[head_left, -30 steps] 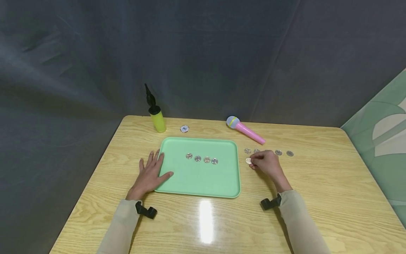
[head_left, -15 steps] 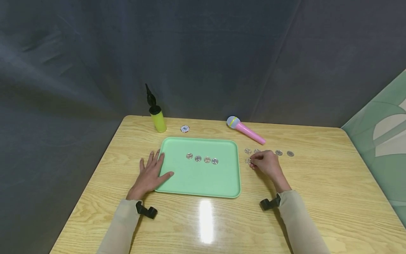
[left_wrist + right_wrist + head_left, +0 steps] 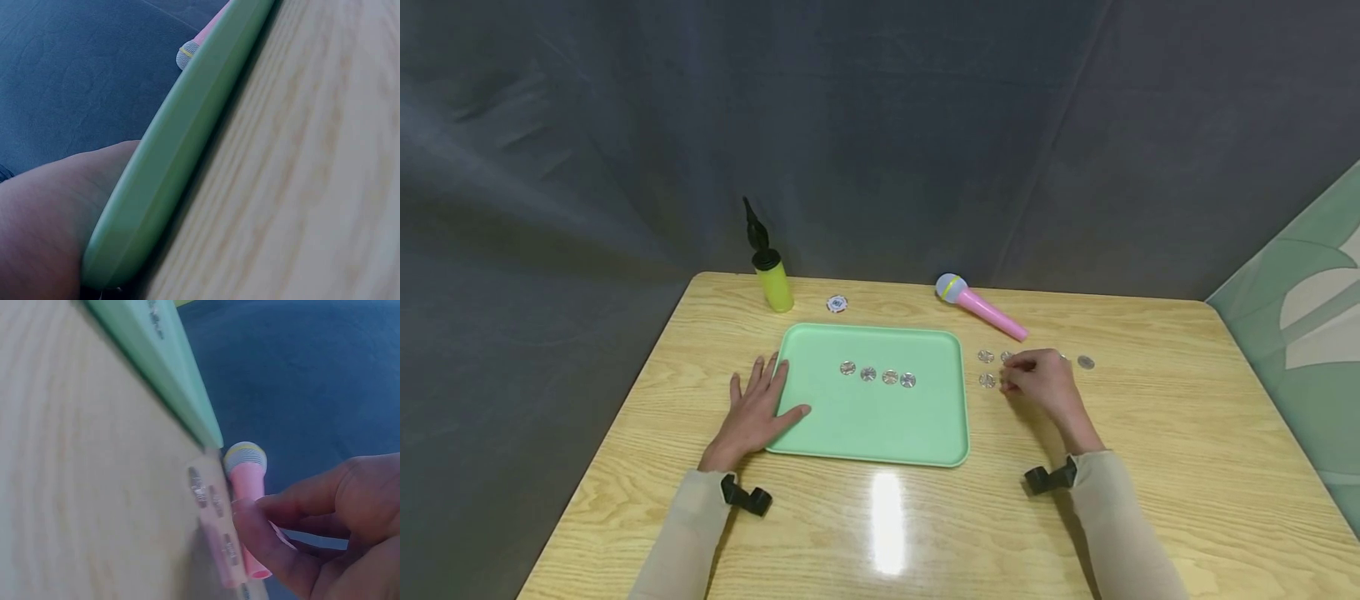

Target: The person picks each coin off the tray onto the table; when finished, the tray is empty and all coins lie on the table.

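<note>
My left hand [image 3: 754,417] lies flat with fingers spread over the left rim of a mint-green tray [image 3: 872,437]. In the left wrist view, that hand [image 3: 50,219] is against the tray's edge [image 3: 169,162]. A row of several silver coins lies on the tray, one of them a coin [image 3: 868,374]. My right hand [image 3: 1043,382] hovers just right of a single coin [image 3: 987,381] on the table, thumb and index finger close together. The right wrist view shows nothing between those fingertips of the right hand [image 3: 312,525]. Behind it runs another coin row, including a coin [image 3: 986,356], partly hidden by the hand.
A pink toy microphone [image 3: 981,308] lies behind the coins. At the back left stand a yellow-green pump with a black nozzle [image 3: 772,283] and, beside it, a poker chip [image 3: 837,304]. A dark curtain [image 3: 880,150] rises along the table's far edge.
My right hand has let go of the single coin, which stays on the table right of the tray, and has shifted slightly right. The left hand has not moved.
</note>
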A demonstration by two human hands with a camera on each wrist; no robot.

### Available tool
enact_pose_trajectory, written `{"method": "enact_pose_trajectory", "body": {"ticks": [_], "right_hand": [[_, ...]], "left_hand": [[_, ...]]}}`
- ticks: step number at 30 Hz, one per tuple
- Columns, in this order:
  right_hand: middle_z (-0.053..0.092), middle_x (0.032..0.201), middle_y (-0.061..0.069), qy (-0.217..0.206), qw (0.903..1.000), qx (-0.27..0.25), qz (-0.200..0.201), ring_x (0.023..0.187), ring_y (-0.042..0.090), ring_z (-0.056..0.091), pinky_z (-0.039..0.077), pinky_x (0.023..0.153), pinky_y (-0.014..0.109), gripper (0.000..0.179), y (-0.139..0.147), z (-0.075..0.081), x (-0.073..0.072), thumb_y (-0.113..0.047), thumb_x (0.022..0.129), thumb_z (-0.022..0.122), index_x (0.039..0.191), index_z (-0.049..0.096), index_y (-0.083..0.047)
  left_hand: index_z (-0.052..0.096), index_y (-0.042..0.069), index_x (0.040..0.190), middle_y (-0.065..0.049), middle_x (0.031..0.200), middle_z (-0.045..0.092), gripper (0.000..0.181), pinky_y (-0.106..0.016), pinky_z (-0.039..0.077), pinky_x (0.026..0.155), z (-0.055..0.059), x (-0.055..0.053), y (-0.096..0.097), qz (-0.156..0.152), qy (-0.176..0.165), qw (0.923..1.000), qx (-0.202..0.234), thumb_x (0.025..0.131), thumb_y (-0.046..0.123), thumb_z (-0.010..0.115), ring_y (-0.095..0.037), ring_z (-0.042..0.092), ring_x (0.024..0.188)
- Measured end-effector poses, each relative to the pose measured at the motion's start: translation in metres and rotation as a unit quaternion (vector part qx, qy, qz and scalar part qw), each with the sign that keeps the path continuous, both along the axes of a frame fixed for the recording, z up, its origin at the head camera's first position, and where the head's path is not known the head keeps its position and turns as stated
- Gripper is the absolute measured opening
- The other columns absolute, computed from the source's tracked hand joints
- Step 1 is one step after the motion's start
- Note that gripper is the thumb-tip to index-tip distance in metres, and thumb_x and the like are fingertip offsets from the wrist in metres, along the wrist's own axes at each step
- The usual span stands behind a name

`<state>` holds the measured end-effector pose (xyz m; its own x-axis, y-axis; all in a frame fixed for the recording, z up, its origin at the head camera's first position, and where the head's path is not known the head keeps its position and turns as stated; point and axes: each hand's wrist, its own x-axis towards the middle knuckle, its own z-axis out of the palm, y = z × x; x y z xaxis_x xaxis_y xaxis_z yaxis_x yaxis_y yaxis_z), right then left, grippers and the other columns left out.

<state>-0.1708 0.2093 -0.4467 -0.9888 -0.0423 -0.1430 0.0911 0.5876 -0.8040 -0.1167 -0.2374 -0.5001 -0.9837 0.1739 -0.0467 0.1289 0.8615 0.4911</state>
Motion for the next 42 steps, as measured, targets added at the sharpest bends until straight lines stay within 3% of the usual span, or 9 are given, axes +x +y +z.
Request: {"method": "enact_pose_trajectory", "body": {"ticks": [15, 24, 35, 42], "right_hand": [[0.072, 0.100, 0.032, 0.042, 0.9985, -0.029, 0.020, 0.074, 0.028, 0.076, 0.063, 0.066, 0.036, 0.024, -0.016, 0.021, 0.008, -0.004, 0.093, 0.063, 0.109, 0.069, 0.013], [0.074, 0.098, 0.029, 0.049, 0.9977, -0.035, 0.033, 0.073, 0.024, 0.075, 0.063, 0.066, 0.035, 0.023, -0.039, 0.026, 0.007, -0.003, 0.091, 0.065, 0.108, 0.070, 0.012], [0.075, 0.094, 0.023, 0.046, 0.9971, -0.021, 0.058, 0.069, 0.019, 0.073, 0.062, 0.062, 0.035, 0.020, -0.061, 0.024, 0.008, -0.004, 0.091, 0.068, 0.106, 0.072, 0.008], [0.073, 0.090, 0.021, 0.045, 0.9956, -0.029, 0.077, 0.070, 0.026, 0.073, 0.061, 0.059, 0.033, 0.019, -0.075, 0.020, 0.007, -0.002, 0.089, 0.068, 0.104, 0.073, 0.009]], "left_hand": [[0.017, 0.003, 0.160, -0.020, 0.169, 0.009, 0.093, -0.073, -0.008, 0.117, 0.000, 0.001, 0.000, 0.000, -0.001, 1.0000, -0.002, 0.094, 0.054, 0.059, -0.044, -0.001, 0.157], [0.017, 0.003, 0.160, -0.020, 0.169, 0.009, 0.093, -0.073, -0.007, 0.117, 0.001, 0.000, 0.000, -0.001, -0.002, 1.0000, -0.003, 0.094, 0.053, 0.059, -0.044, -0.001, 0.157], [0.017, 0.002, 0.160, -0.021, 0.169, 0.010, 0.093, -0.073, -0.007, 0.117, 0.001, 0.000, 0.001, -0.001, -0.001, 1.0000, -0.002, 0.094, 0.052, 0.060, -0.044, -0.001, 0.157], [0.017, 0.003, 0.160, -0.020, 0.169, 0.009, 0.093, -0.073, -0.007, 0.117, 0.001, 0.001, 0.001, -0.001, -0.001, 1.0000, 0.000, 0.094, 0.052, 0.059, -0.044, -0.001, 0.157]]}}
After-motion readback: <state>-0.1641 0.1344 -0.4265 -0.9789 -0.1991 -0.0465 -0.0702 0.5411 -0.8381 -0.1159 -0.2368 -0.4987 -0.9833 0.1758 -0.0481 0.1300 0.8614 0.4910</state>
